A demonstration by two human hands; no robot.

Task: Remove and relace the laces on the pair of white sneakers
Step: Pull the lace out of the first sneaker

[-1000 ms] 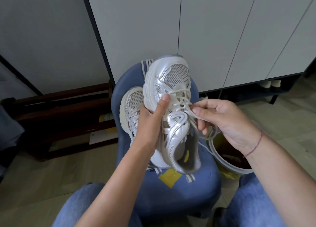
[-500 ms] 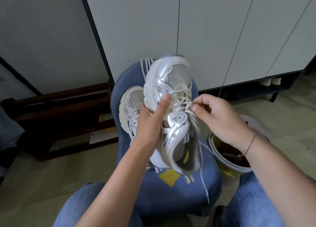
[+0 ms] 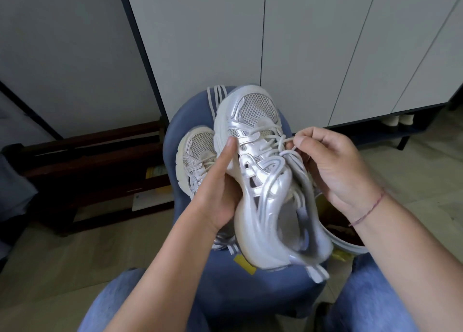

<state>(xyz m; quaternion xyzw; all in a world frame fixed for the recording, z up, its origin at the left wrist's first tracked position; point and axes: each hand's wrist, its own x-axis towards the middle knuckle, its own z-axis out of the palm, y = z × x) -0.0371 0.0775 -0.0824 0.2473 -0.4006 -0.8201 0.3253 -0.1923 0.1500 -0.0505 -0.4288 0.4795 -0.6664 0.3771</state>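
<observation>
A: Starting from the blue chair (image 3: 190,136). Holding anything over its seat?

B: Holding the raised sneaker (image 3: 260,176) above the seat, toe aiming at the chair back. Tilting it now, swinging the heel further toward the chair's right edge than a second ago.

A: Leaving the other alone?

B: Leaving the second sneaker (image 3: 198,154) lying on the seat's left side, seemingly laced throughout.

A: Gripping how?

B: Clasping the raised sole with the left hand (image 3: 220,189), thumb lying along the upper. Pinching the lace (image 3: 273,137) with the right hand (image 3: 333,166) above the chair's middle. No longer drawing a strand out past the chair's right edge, but coming back in to a crossing nearer the toe.

A: Meaning?

B: Probably unlacing row by row. Rows beside the collar looking empty, toe rows still waiting. Not yet relacing.
</observation>
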